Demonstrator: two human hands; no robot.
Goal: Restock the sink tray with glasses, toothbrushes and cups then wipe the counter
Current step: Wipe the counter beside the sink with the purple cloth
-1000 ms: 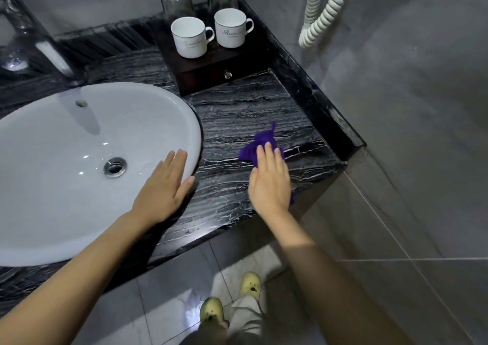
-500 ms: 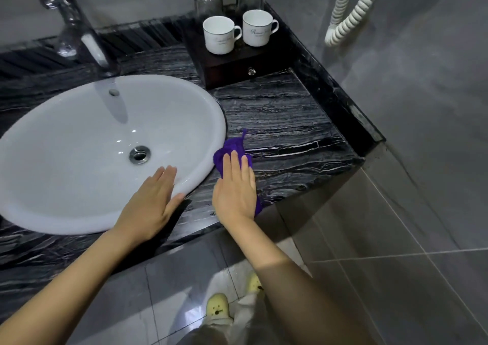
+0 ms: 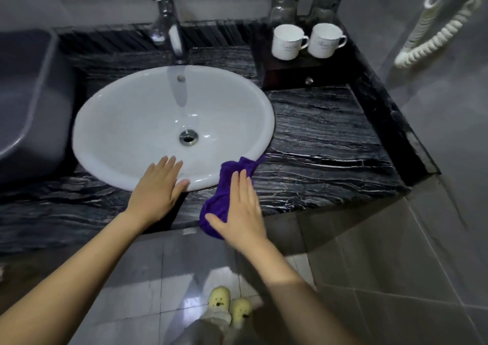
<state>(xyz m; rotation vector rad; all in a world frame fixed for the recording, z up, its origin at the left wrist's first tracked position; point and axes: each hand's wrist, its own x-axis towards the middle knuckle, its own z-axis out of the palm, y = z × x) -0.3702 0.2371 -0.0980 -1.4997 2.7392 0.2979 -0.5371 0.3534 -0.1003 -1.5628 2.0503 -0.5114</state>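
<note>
Just beneath right hand [image 3: 241, 210], purple cloth [image 3: 224, 186]

A dark wooden tray [image 3: 290, 76] with a small front knob sits in the back corner of the black, white-veined worktop [image 3: 330, 144], at about 1 o'clock in the view. On it two white cups [image 3: 286, 42] stand upright side by side, their handles pointing to 3 o'clock. Just behind them, toward 12 o'clock, stand two clear glasses [image 3: 282, 10]. A crumpled purple cloth [image 3: 224, 196] lies at the worktop's front edge near 6 o'clock, pressed under the flat right hand [image 3: 244, 212], its near end hanging past the edge.
</note>
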